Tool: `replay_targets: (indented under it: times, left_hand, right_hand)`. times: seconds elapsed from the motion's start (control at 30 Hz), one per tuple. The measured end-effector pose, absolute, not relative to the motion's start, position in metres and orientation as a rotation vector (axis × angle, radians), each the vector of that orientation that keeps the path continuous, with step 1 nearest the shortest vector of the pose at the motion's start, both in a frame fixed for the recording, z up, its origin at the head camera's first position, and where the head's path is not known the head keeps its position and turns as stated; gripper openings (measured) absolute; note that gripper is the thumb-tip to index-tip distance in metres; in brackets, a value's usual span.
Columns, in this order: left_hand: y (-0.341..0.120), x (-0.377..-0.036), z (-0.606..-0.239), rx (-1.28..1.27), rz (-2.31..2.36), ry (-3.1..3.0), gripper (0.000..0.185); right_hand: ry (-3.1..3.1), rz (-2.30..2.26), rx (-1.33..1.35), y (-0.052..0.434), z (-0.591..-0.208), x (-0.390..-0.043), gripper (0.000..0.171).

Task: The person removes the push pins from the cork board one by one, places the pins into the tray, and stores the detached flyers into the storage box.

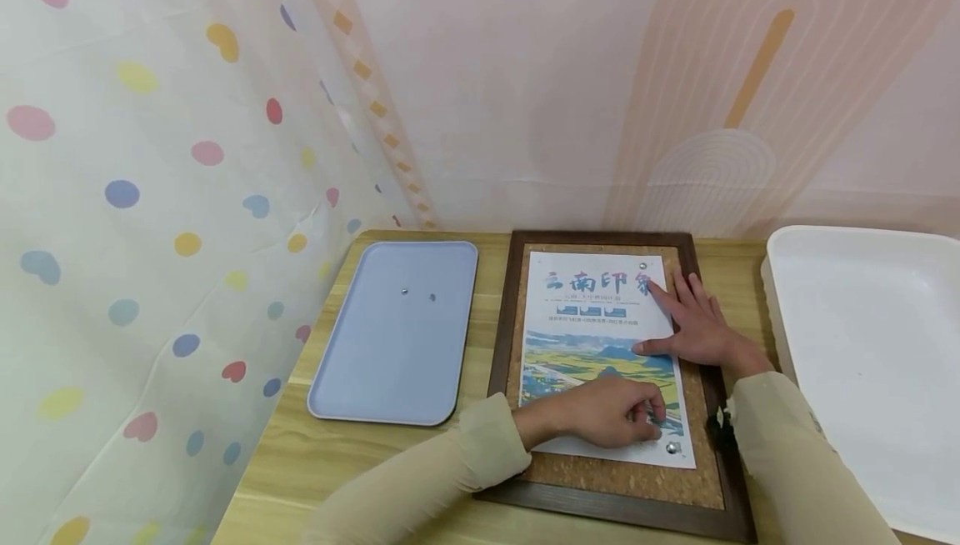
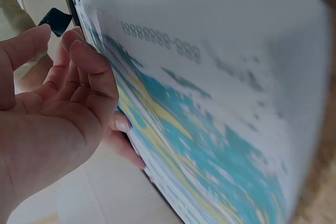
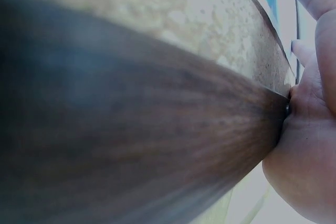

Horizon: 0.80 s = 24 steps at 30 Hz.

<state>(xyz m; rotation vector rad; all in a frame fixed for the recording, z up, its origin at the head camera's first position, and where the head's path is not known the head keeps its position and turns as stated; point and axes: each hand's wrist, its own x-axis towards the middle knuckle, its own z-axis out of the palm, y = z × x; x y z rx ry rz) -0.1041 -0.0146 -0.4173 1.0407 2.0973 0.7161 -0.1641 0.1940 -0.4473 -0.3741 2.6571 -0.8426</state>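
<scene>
A poster (image 1: 592,320) with blue lettering and a landscape picture lies on a cork board (image 1: 615,478) in a dark wooden frame (image 1: 600,503). My left hand (image 1: 611,412) is over the poster's lower part, fingers loosely bent; in the left wrist view its thumb (image 2: 31,43) stands apart from the fingers with nothing between. Just beyond those fingers, a shiny metal pin (image 1: 672,448) sits at the lower right corner. Spread across the right edge is my right hand (image 1: 697,328), its thumb and fingertips touching the paper. Another pin (image 1: 642,266) marks the upper right corner.
On the left stands a blue-grey tray (image 1: 386,345) holding a small shiny pin (image 1: 405,291) and a small dark piece (image 1: 432,297). A large white tray (image 1: 877,378) is at the right, beside the right forearm. Patterned curtains (image 1: 510,95) hang behind the wooden table (image 1: 277,462).
</scene>
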Motion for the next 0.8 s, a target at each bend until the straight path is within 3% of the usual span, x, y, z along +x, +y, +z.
replay_targets:
  times: [0.8]
  left_hand:
    - [0.007,-0.098,-0.425,1.097,0.546,2.082,0.017]
  right_hand:
    - [2.661,-0.866,-0.378,0.194,-0.447,-0.162,0.113]
